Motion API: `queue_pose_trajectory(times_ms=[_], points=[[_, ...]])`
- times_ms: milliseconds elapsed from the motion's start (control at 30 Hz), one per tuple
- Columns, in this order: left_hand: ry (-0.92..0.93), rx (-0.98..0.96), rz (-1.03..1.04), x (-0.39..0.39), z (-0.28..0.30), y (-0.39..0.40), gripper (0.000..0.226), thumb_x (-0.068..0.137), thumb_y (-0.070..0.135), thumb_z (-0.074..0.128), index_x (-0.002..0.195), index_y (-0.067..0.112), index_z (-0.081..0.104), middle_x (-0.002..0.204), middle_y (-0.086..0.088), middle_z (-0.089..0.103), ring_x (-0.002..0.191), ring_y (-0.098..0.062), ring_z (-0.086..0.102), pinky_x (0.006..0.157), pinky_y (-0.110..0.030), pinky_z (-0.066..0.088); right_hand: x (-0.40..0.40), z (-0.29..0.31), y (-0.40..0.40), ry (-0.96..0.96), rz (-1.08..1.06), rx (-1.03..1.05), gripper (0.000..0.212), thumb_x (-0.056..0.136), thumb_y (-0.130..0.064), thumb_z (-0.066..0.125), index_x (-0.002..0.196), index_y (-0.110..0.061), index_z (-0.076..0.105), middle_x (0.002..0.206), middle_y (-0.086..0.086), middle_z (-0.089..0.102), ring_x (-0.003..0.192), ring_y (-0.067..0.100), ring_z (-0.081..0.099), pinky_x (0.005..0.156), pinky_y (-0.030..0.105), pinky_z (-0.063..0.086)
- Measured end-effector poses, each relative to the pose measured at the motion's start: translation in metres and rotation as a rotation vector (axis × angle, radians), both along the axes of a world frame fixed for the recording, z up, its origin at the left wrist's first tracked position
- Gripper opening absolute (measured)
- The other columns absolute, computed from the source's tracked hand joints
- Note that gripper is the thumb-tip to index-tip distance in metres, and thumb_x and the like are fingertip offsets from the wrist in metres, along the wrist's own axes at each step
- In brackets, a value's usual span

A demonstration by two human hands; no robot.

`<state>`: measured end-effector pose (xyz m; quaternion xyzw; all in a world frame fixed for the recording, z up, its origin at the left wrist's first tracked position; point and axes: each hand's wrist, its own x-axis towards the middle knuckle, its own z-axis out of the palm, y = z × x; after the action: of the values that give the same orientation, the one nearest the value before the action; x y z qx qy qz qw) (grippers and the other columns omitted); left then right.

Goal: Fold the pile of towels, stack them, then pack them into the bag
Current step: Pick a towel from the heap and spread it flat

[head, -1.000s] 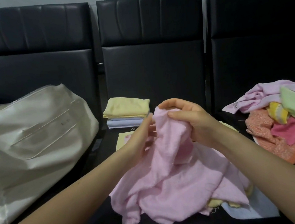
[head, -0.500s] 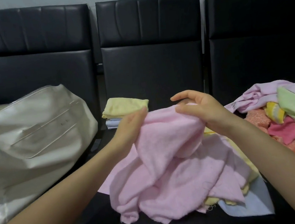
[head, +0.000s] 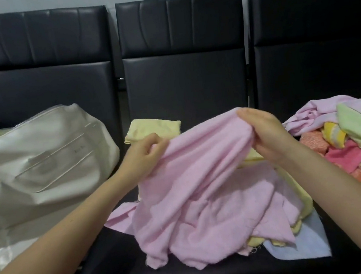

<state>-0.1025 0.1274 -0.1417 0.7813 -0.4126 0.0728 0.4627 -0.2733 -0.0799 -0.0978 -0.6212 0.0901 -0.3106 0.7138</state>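
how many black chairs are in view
3, side by side: the left chair holds the bag, the middle chair the pink towel, the right chair the unfolded pile.

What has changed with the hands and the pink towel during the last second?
Both hands moved apart along the pink towel's top edge: the left hand went left, the right hand right, so the bunched cloth now spreads wide between them. Both kept their grip. The cream bag, the folded stack and the unfolded pile stayed as they were.
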Motion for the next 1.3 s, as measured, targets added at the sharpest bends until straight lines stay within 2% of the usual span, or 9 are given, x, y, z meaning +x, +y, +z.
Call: queue_pose_trajectory(times_ms=[133,233,467,567,767,867,1000,1200,1300], points=[[0.111,0.269,-0.216,-0.031,-0.001,-0.009,0.044,0.098,0.047,0.039,0.107,0.014,0.066,0.109,0.006,0.068,0.102,-0.010,0.058,0.093,-0.026,0.041,-0.006,0.014,0.008,-0.040,0.074,0.013,0.018,0.099,-0.019,0.051,0.099,-0.008,0.065,0.082,0.001,0.070,0.079,0.010,0.066,0.067,0.022,0.052],[0.355,0.285,-0.307,-0.047,0.000,-0.017,0.057,0.088,0.056,0.037,0.106,0.011,0.066,0.111,0.004,0.068,0.103,-0.006,0.057,0.108,-0.042,0.038,-0.009,0.017,0.012,0.019,0.108,-0.119,0.016,0.098,-0.017,0.052,0.099,-0.008,0.065,0.081,0.001,0.069,0.077,0.008,0.066,0.065,0.020,0.052],[0.787,0.057,-0.463,-0.064,0.003,-0.023,0.026,0.098,0.029,0.051,0.086,0.020,0.072,0.085,0.002,0.072,0.083,-0.011,0.066,0.075,-0.023,0.051,-0.005,0.002,0.006,0.149,0.057,-0.339,0.016,0.097,-0.017,0.056,0.088,-0.013,0.069,0.079,-0.001,0.068,0.074,0.008,0.062,0.065,0.019,0.050],[0.694,0.062,-0.397,-0.055,0.011,-0.019,0.025,0.090,0.033,0.066,0.100,0.011,0.072,0.097,-0.007,0.075,0.093,-0.021,0.070,0.084,-0.033,0.054,-0.004,-0.004,-0.003,0.183,-0.038,-0.310,0.017,0.097,-0.018,0.057,0.088,-0.017,0.071,0.080,-0.001,0.070,0.076,0.011,0.064,0.066,0.023,0.050],[0.420,0.326,-0.159,-0.022,0.016,0.002,0.032,0.078,0.044,0.071,0.081,0.013,0.068,0.077,0.001,0.070,0.070,-0.018,0.066,0.059,-0.027,0.049,-0.008,-0.003,-0.016,0.145,-0.362,-0.029,0.010,0.095,-0.016,0.058,0.088,-0.019,0.065,0.078,-0.003,0.061,0.068,0.008,0.056,0.050,0.015,0.045],[0.461,0.240,-0.188,-0.010,0.012,0.012,0.050,0.064,0.048,0.072,0.089,0.004,0.068,0.083,-0.002,0.068,0.076,-0.019,0.064,0.067,-0.033,0.047,-0.009,-0.007,-0.032,0.155,-0.493,0.053,0.025,0.096,-0.012,0.053,0.072,-0.019,0.055,0.067,-0.003,0.048,0.055,0.005,0.046,0.040,0.009,0.036],[0.671,0.008,-0.324,-0.014,0.010,0.014,0.016,0.088,0.028,0.067,0.086,0.014,0.076,0.088,-0.006,0.074,0.077,-0.017,0.070,0.062,-0.024,0.054,-0.016,-0.009,-0.056,0.216,-0.604,0.157,0.031,0.097,-0.011,0.049,0.067,-0.014,0.043,0.068,0.001,0.040,0.057,0.011,0.041,0.057,0.020,0.035],[0.852,-0.235,-0.433,-0.024,0.014,0.017,0.036,0.098,0.035,0.048,0.116,0.010,0.067,0.115,-0.008,0.071,0.108,-0.020,0.067,0.079,-0.024,0.056,-0.022,-0.037,-0.054,0.840,-0.563,-0.923,0.023,0.090,-0.019,0.047,0.074,-0.014,0.062,0.088,0.011,0.062,0.078,0.029,0.053,0.067,0.032,0.042],[0.837,-0.209,-0.436,-0.032,0.015,0.016,0.034,0.102,0.030,0.041,0.117,0.012,0.066,0.113,-0.003,0.072,0.108,-0.015,0.067,0.078,-0.021,0.055,-0.005,-0.043,-0.027,0.567,-0.408,-0.982,0.015,0.091,-0.022,0.056,0.095,-0.020,0.071,0.106,0.000,0.064,0.108,0.021,0.053,0.094,0.034,0.043]])
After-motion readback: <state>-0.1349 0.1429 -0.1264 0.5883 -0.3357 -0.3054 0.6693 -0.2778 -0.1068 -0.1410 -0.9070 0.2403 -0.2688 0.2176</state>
